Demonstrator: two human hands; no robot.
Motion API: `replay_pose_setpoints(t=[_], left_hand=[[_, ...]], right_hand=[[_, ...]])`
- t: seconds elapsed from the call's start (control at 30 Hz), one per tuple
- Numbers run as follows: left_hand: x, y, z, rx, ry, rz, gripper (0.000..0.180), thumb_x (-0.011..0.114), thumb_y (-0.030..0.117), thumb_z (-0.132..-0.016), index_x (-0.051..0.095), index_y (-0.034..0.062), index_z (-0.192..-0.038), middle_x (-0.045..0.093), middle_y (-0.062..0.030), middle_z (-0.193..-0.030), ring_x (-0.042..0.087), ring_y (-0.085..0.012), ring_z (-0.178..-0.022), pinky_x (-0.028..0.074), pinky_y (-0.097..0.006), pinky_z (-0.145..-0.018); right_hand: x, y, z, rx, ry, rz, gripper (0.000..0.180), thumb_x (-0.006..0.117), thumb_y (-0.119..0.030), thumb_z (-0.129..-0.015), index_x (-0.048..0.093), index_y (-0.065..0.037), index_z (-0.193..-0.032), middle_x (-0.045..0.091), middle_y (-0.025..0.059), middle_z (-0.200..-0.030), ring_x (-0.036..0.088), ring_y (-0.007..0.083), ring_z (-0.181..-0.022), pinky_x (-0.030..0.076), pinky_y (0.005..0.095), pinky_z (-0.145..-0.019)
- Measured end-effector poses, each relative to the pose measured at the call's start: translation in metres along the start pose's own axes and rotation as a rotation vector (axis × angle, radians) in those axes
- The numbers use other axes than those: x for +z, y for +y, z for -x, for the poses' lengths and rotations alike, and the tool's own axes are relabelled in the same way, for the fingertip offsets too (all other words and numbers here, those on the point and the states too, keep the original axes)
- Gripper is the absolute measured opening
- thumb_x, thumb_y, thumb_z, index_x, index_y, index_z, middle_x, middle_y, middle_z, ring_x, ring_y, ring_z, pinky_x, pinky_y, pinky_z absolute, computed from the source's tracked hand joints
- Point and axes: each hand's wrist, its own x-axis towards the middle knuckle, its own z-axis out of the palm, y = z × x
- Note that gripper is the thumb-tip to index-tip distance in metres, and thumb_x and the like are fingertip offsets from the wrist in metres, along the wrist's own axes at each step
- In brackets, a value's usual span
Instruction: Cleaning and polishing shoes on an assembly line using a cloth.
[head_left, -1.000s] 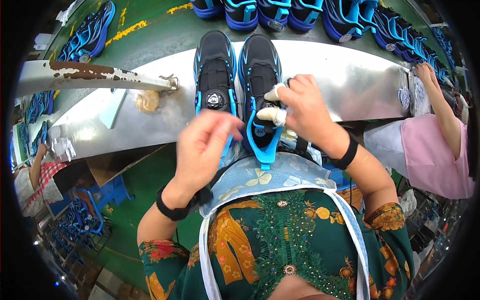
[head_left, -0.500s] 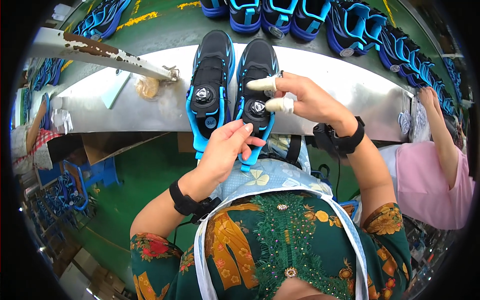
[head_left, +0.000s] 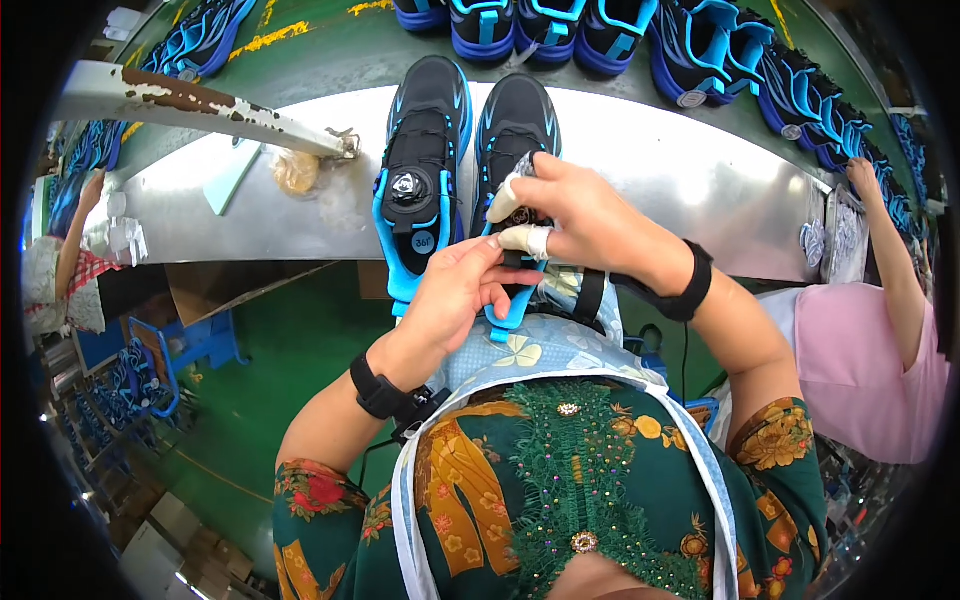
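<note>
Two black running shoes with bright blue trim lie side by side, toes pointing away: the left shoe [head_left: 425, 110] and the right shoe [head_left: 515, 115]. Each has a round lacing dial; the left shoe's dial [head_left: 408, 187] shows fully, the other is mostly covered by fingers. My right hand [head_left: 585, 215], with pale finger cots on thumb and forefinger, is closed over the right shoe's dial and tongue. Something small and shiny sits by its fingers, too unclear to name. My left hand [head_left: 445, 295] has thumb and forefinger pinched at that shoe's opening, touching the right thumb. What they pinch is hidden.
The shoes rest on a metal worktable [head_left: 660, 190]. A rusty white post [head_left: 210, 110] reaches in from the left, near a tan roll [head_left: 294, 173] and a pale green sheet [head_left: 232, 175]. More shoes [head_left: 545, 30] line a green surface beyond. People work at both sides.
My right hand has moved left and closed in over the right shoe's dial. My left hand has shifted slightly, and its fingertips now meet the right thumb.
</note>
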Motion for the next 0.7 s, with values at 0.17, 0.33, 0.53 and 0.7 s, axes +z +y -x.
replay_pose_setpoints(t=[0.17,0.33,0.53,0.7], left_hand=[[-0.001,-0.003,-0.001,0.009,-0.034,-0.018,0.033,0.045,0.021,-0.102,0.057,-0.0069,-0.115,0.066,-0.0166,-0.110,0.068,-0.0281,-0.101,0.049,-0.024,-0.047],[-0.001,-0.001,-0.002,-0.014,-0.046,-0.027,0.031,0.046,0.020,-0.102,0.058,-0.0062,-0.114,0.066,-0.0155,-0.110,0.069,-0.0275,-0.100,0.049,-0.024,-0.047],[0.001,-0.005,0.000,0.026,-0.093,0.033,0.030,0.049,0.022,-0.102,0.058,-0.0030,-0.115,0.066,-0.0121,-0.106,0.067,-0.0264,-0.104,0.050,-0.024,-0.055],[0.007,-0.002,0.001,0.042,-0.080,0.011,0.025,0.051,0.022,-0.101,0.059,-0.0008,-0.107,0.067,-0.0115,-0.103,0.068,-0.0265,-0.103,0.050,-0.025,-0.054]], right_hand=[[-0.012,-0.004,-0.007,0.175,-0.160,-0.178,0.018,0.072,-0.018,-0.076,0.068,-0.008,-0.090,0.055,0.0077,-0.078,0.056,0.0230,-0.075,0.047,0.0343,-0.066],[-0.017,-0.011,-0.002,0.184,-0.111,-0.186,0.033,0.075,-0.021,-0.077,0.066,-0.009,-0.105,0.059,0.0100,-0.083,0.058,0.0262,-0.082,0.048,0.0368,-0.069],[-0.005,-0.019,0.012,0.154,0.044,0.075,0.034,0.076,-0.022,-0.076,0.064,-0.008,-0.105,0.058,0.0145,-0.087,0.059,0.0327,-0.082,0.048,0.0407,-0.071],[-0.021,-0.017,0.023,0.137,0.028,0.099,0.033,0.075,-0.017,-0.076,0.065,-0.011,-0.107,0.056,0.0130,-0.084,0.058,0.0330,-0.080,0.048,0.0409,-0.070]])
